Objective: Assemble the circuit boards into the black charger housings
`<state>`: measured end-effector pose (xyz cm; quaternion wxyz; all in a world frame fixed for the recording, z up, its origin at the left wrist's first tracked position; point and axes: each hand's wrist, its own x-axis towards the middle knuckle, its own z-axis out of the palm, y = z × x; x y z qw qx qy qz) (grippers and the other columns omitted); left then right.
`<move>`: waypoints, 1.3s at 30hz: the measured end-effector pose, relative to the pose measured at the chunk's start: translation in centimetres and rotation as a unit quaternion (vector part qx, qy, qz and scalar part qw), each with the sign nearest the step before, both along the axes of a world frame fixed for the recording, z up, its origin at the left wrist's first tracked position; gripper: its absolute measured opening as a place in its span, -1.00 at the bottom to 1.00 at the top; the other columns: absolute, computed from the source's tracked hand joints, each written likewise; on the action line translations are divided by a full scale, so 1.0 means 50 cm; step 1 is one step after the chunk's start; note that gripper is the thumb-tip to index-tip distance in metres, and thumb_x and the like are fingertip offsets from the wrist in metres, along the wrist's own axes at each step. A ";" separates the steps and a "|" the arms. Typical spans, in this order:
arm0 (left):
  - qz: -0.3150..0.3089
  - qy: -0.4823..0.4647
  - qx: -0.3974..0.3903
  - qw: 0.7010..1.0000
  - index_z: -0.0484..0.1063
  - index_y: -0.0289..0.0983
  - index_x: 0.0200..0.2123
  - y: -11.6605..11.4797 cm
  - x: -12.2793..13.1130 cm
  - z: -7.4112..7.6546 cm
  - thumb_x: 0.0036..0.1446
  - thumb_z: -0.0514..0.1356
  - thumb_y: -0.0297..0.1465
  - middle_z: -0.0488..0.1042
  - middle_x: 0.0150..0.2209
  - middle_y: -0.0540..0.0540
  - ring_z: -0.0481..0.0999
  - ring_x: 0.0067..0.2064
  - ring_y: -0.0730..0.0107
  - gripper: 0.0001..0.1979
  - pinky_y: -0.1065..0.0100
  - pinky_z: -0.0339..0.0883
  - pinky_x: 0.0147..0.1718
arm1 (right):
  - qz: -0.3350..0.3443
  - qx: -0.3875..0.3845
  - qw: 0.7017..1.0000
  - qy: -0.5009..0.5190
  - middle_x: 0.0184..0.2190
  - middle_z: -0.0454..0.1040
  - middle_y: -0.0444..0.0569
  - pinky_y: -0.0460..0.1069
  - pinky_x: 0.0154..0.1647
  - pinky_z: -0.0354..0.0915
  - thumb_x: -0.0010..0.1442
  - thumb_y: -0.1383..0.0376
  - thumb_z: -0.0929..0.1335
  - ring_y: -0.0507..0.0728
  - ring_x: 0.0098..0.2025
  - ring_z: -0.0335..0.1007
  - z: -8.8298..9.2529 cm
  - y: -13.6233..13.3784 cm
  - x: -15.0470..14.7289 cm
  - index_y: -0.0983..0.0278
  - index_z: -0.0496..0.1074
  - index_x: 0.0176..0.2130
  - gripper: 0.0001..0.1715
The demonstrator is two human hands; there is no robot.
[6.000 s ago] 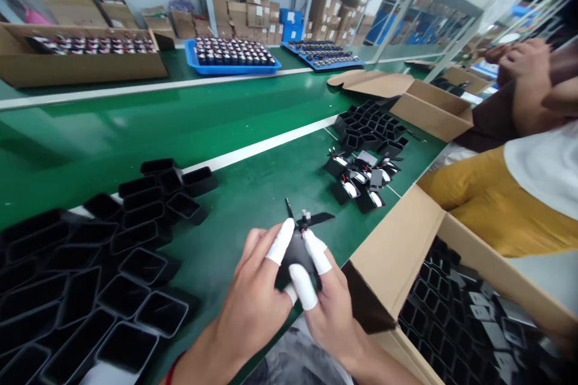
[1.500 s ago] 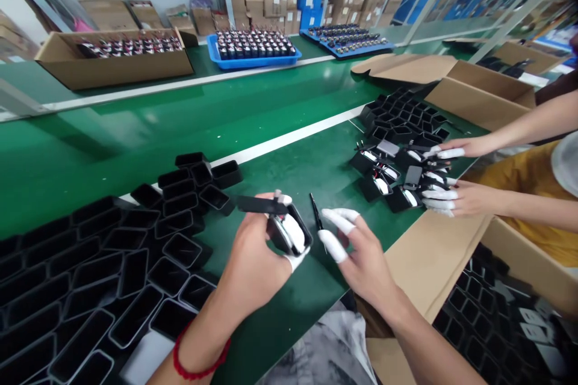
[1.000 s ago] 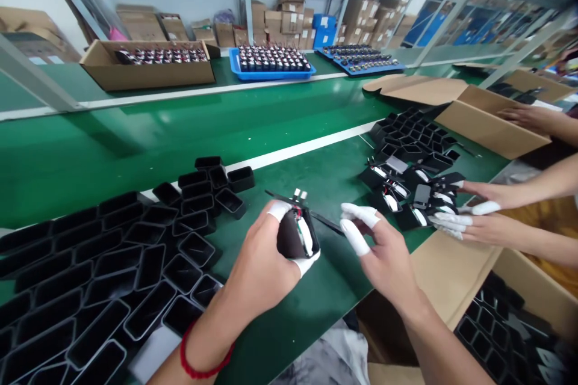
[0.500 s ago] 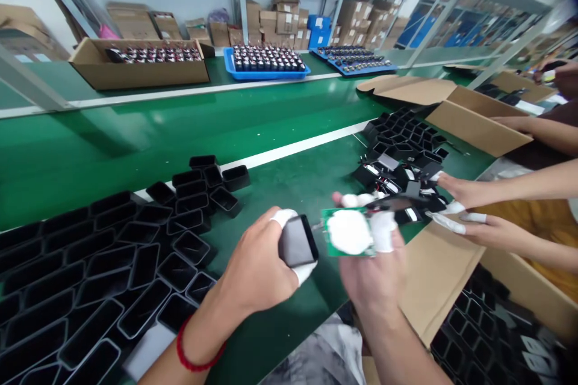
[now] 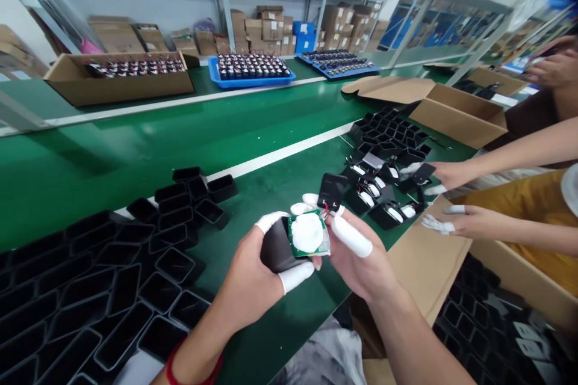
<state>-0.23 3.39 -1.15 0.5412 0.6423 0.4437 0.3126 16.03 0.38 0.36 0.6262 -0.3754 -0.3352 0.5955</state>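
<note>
My left hand (image 5: 250, 274), white covers on its fingertips, is closed around a black rectangular casing (image 5: 276, 248) lying on its side with its mouth to the right. At that mouth is a green circuit board (image 5: 295, 246) with a round white part (image 5: 308, 232) on it; how far it reaches inside is hidden. My right hand (image 5: 356, 252), also with covered fingertips, grips the board's right side. A small black plate (image 5: 333, 191) stands above the board, joined to it by red wire.
Many empty black casings (image 5: 156, 277) cover the bench's left. Wired units (image 5: 377, 183) lie at right, near a co-worker's hands (image 5: 445, 222). A cardboard box (image 5: 456, 111) stands behind, and another with black casings (image 5: 469, 307) is lower right. Blue trays (image 5: 253, 79) line the back ledge.
My right hand has brought the circuit board left against the casing's mouth. The black plate has swung upright above the board. The view has shifted slightly right.
</note>
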 end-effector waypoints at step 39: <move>-0.081 -0.267 -0.006 0.960 0.49 0.09 0.07 -0.007 -0.009 -0.012 -0.15 0.54 -0.49 0.52 0.05 0.03 0.56 0.05 0.31 -0.29 0.51 0.48 -0.07 | -0.035 0.239 0.920 -0.309 0.17 0.44 0.13 0.27 0.21 0.40 0.09 0.44 0.54 0.34 0.16 0.45 -0.008 -0.081 0.030 0.07 0.24 0.32 -0.08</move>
